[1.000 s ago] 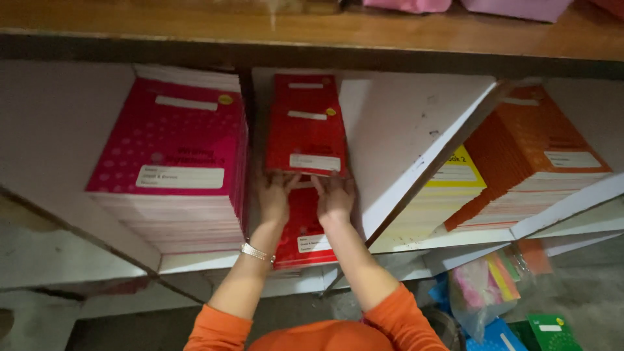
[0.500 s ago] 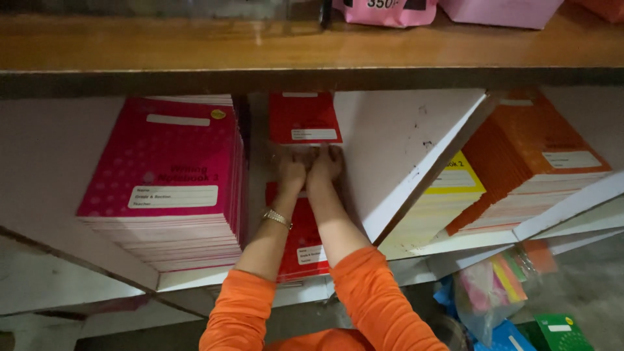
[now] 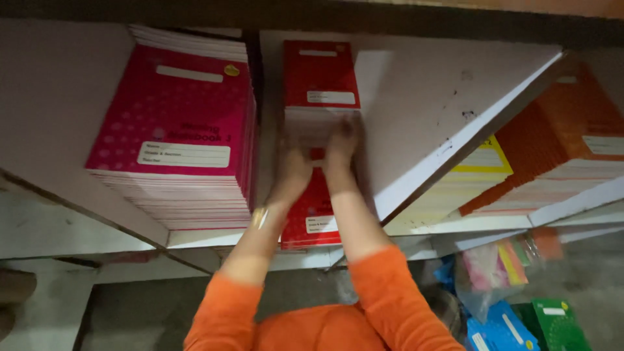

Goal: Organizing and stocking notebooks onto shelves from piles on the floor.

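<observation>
**Both hands on red notebook stack in shelf compartment**

The left hand (image 3: 291,174) and right hand (image 3: 340,140) press flat, fingers extended, against the near edge of the upper red notebook stack (image 3: 320,75), deep in the middle compartment. A lower red notebook stack (image 3: 313,211) lies beneath the forearms. A pink notebook stack (image 3: 179,123) fills the left compartment. Orange notebooks (image 3: 559,140) and yellow notebooks (image 3: 478,172) occupy the right compartment beyond the white divider (image 3: 455,110).

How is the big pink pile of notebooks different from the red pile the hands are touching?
The pink pile has wide pink covers with pale dots; the red pile has narrower, plain red covers. Nothing touches the pink pile, while the left hand and right hand press the red pile's front edge. Both piles have white labels on top.
</observation>
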